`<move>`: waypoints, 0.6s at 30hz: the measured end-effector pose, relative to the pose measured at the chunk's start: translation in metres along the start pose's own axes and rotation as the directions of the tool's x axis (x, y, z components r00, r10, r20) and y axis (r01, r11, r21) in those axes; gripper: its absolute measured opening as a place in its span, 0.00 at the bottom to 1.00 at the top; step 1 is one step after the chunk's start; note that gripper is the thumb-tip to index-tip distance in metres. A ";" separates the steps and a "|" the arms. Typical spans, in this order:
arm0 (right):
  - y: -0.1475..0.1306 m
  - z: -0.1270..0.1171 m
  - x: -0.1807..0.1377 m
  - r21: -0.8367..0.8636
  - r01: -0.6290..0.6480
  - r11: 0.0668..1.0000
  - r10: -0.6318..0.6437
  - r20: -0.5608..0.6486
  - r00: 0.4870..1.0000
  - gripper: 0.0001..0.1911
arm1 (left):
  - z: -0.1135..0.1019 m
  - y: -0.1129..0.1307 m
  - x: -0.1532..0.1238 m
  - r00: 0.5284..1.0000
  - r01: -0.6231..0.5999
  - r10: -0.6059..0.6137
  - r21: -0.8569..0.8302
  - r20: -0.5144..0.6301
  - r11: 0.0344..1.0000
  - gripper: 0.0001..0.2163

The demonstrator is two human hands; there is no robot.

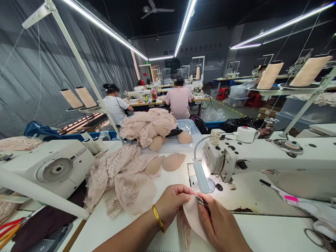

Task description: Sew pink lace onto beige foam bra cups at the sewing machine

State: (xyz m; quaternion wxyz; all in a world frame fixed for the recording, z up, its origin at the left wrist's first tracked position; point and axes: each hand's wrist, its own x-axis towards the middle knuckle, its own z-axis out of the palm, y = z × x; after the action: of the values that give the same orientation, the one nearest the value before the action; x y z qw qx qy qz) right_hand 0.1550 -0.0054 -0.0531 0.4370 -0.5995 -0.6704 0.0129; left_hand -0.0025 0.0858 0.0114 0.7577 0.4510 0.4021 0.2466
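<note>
My left hand (pixel 173 204), with a gold bracelet (pixel 158 218) at the wrist, pinches the upper edge of a pale beige bra cup (pixel 193 215). My right hand (pixel 222 222) is closed on small thread snips (pixel 201 201), whose metal blades lie at that same edge, close to my left fingertips. Part of the snips is hidden in the right fingers. Lace (pixel 185 232) hangs beneath the cup. Just beyond my hands stands the sewing machine (pixel 212 157), its lamp (pixel 201 176) shining on the needle area.
Lace garments (pixel 123 175) and loose cups (pixel 173 161) lie to the left. A clear bin (pixel 190 126) behind carries a heap of lace bras (pixel 151 126). At right are a pen (pixel 269 185) and scissors (pixel 316 238). Other people (pixel 180 101) sit at machines farther back.
</note>
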 end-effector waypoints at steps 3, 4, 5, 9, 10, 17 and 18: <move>0.000 -0.001 0.001 0.008 0.014 1.000 -0.014 0.019 1.000 0.14 | 0.000 0.000 0.000 1.000 0.004 -0.004 0.002 -0.012 1.000 0.15; 0.001 -0.001 0.000 0.012 0.014 1.000 -0.015 0.023 1.000 0.14 | 0.000 0.000 0.000 1.000 0.009 -0.009 0.007 -0.014 1.000 0.15; 0.002 -0.001 -0.001 0.017 0.014 1.000 -0.014 0.028 1.000 0.15 | 0.000 0.000 -0.001 1.000 0.015 -0.015 0.012 -0.016 1.000 0.15; 0.004 0.000 -0.003 0.020 0.010 1.000 -0.011 0.050 0.999 0.16 | -0.001 0.001 0.000 1.000 0.020 -0.019 0.021 -0.022 1.000 0.15; 0.003 -0.001 -0.002 0.031 0.001 1.000 -0.003 0.055 0.998 0.16 | -0.001 0.001 0.000 1.000 0.017 -0.017 0.021 -0.020 1.000 0.15; -0.006 -0.007 -0.001 0.225 -0.178 0.958 0.165 0.077 0.983 0.13 | -0.001 0.004 -0.001 1.000 -0.016 0.016 0.024 0.004 1.000 0.16; -0.005 -0.007 -0.002 0.213 -0.211 0.954 0.200 0.069 0.977 0.13 | -0.001 0.004 -0.001 1.000 -0.020 0.020 0.028 0.000 0.999 0.15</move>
State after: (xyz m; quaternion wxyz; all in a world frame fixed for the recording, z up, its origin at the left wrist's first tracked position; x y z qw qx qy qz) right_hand 0.1547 -0.0122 -0.0471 0.4811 -0.6137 -0.6088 0.1459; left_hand -0.0043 0.0873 0.0152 0.7487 0.4655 0.4012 0.2487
